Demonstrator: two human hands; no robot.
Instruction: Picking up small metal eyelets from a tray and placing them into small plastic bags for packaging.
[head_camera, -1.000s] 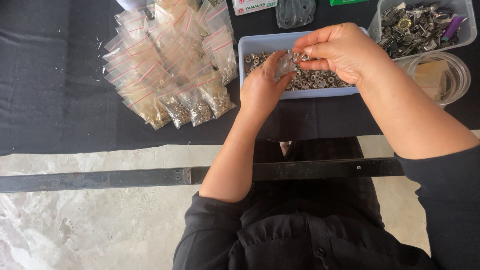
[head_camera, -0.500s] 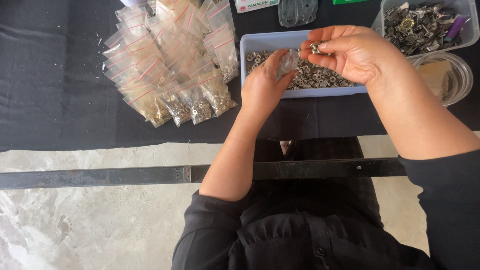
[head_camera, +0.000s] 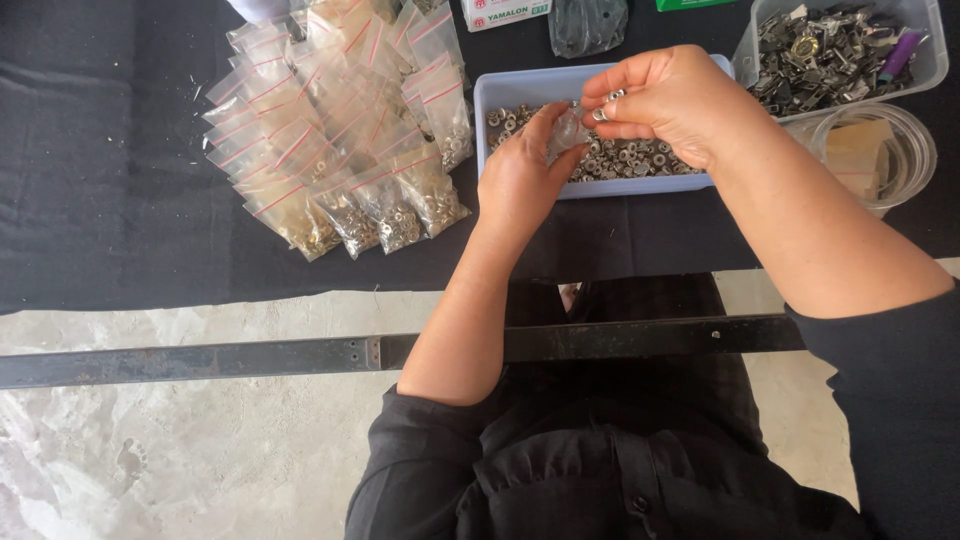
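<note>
Small clear bag (head_camera: 566, 131), seemingly open, above tray.

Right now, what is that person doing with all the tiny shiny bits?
A person at a black-covered table holds a small clear bag in the left hand. The right hand pinches a few small metal rings right at the bag's mouth, above a blue tray full of them. A pile of filled bags lies to the left.

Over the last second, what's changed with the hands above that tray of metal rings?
The right hand has lifted slightly and now pinches small metal rings at its fingertips, just above the small clear bag that the left hand holds. The blue tray and pile of filled bags stayed put.
</note>
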